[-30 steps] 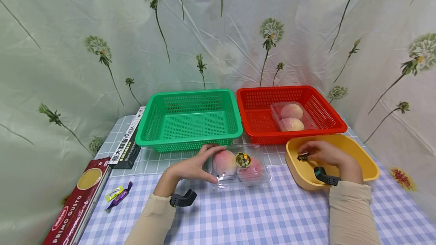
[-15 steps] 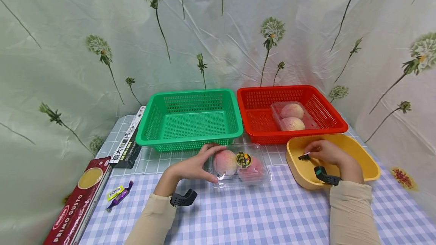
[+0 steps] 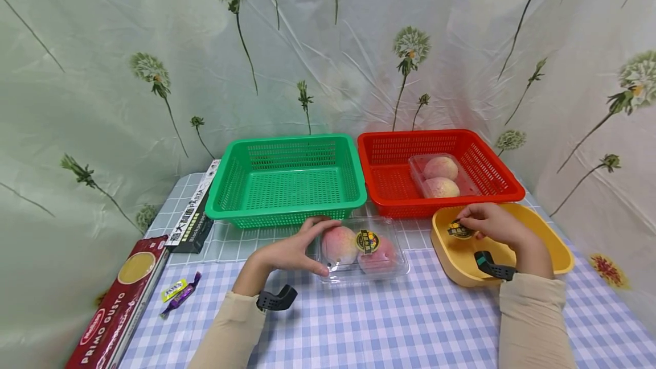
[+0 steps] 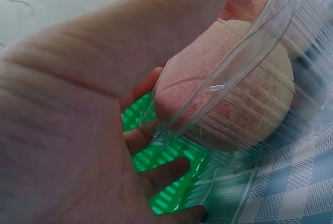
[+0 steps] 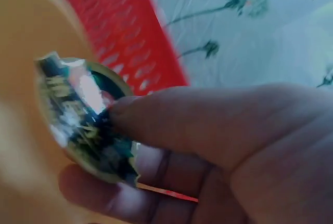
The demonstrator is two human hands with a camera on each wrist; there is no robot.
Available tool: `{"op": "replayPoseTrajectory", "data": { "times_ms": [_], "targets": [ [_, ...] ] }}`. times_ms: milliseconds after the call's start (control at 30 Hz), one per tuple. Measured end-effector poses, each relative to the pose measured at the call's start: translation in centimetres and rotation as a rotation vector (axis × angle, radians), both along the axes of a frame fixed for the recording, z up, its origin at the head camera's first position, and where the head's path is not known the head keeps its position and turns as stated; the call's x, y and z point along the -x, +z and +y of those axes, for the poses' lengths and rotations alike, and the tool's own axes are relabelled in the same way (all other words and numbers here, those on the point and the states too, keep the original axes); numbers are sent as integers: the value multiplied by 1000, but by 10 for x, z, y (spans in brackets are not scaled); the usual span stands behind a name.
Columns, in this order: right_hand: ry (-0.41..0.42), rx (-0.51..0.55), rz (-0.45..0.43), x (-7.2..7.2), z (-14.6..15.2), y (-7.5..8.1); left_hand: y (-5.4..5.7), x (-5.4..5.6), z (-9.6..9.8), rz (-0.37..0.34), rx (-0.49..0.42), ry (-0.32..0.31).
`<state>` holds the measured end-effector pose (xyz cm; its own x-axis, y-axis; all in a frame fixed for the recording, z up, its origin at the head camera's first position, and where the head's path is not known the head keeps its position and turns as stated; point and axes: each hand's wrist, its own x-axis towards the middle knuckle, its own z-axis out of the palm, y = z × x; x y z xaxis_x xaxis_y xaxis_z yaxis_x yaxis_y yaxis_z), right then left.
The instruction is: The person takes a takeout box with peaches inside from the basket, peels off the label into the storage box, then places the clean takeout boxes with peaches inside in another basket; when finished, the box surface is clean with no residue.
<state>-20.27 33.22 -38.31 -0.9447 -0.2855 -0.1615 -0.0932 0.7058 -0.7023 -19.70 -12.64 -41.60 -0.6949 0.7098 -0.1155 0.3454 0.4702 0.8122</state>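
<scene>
In the head view a clear plastic box with two pink peaches lies mid-table, a black-and-gold sticker on its lid. My left hand holds the box's left end, thumb at the front and fingers at the back. In the left wrist view, a peach shows through the ribbed wall. Over the yellow tub, my right hand pinches a matching sticker between thumb and fingers. The right wrist view shows that sticker close up, its printed face visible and blurred.
A green basket stands behind the box. Beside it, a red basket bears another box of two peaches. At left lie a red pasta box, a black-and-white pasta box and two wrapped candies.
My right hand has lifted slightly inside the tub, and the pinched sticker has tipped so that more of its printed face shows. My left hand and the peach box have stayed put.
</scene>
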Motion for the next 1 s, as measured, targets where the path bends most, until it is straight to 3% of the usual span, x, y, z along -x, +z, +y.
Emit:
{"op": "replayPoseTrajectory", "data": {
  "times_ms": [233, 400, 767, 1000],
  "targets": [
    [25, 53, 108, -8, -16, 23, 0, 0, 0, -2, 0, 6],
    [5, 71, 140, -11, -23, 32, 0, 0, 0, -8, -1, 9],
    [2, 70, 120, -8, -31, 33, 0, -1, -1, 1, 4, 10],
    [27, -39, 63, -9, -23, 27, -1, -1, -1, 3, -2, 7]
  ]
}}
